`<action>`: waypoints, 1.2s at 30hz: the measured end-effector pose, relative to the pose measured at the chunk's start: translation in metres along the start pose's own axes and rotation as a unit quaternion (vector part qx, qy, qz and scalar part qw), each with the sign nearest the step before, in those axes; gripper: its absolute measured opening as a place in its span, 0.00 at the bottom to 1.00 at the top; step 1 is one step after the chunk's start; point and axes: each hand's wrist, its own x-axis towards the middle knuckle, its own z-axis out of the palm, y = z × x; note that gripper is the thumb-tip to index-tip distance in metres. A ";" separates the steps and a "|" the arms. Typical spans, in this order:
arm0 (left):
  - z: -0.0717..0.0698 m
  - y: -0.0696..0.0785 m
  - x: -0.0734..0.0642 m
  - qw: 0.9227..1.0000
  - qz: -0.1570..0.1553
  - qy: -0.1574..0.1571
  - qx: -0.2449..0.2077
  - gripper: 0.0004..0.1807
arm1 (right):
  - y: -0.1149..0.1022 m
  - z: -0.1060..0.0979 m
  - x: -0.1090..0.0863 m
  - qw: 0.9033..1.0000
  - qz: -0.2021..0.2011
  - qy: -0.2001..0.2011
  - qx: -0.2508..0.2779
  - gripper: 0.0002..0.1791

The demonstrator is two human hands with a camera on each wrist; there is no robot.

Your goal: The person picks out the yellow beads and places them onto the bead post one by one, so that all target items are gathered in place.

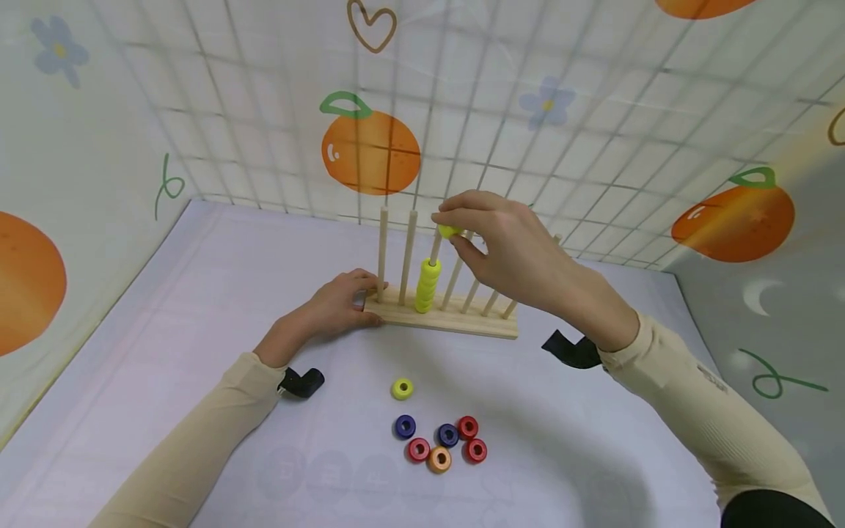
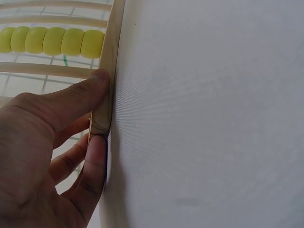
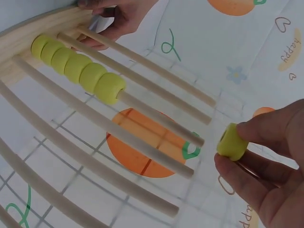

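Observation:
A wooden peg rack (image 1: 449, 320) with several upright pegs stands on the table. Its third peg from the left carries a stack of yellow beads (image 1: 428, 286). My left hand (image 1: 338, 302) grips the left end of the rack's base, thumb at the front edge, as the left wrist view (image 2: 61, 123) also shows. Above the stack, my right hand (image 1: 511, 238) pinches a yellow bead (image 3: 232, 142) between thumb and fingers. In the right wrist view that bead is off the peg, a short way from the peg tips, its hole facing the rack.
In front of the rack lie a loose yellow bead (image 1: 402, 389), blue beads (image 1: 405, 427), red beads (image 1: 476, 451) and an orange bead (image 1: 439, 460). A printed cloth wall (image 1: 264, 132) rises close behind the rack. Black straps hang at both wrists.

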 end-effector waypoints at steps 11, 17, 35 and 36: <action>0.000 -0.002 0.001 1.000 0.007 0.000 -0.003 0.35 | 0.014 0.008 0.010 0.999 0.019 -0.019 -0.017 0.15; 0.001 -0.002 0.001 1.000 0.007 -0.003 -0.003 0.36 | 0.016 0.011 0.013 0.999 0.028 -0.030 -0.015 0.16; 0.000 -0.003 0.002 1.000 -0.009 -0.008 0.006 0.36 | -0.005 0.012 0.001 1.000 -0.007 -0.002 -0.024 0.17; 0.000 -0.002 0.002 1.000 -0.009 -0.009 0.006 0.35 | -0.009 0.013 -0.001 1.000 -0.019 0.003 -0.024 0.17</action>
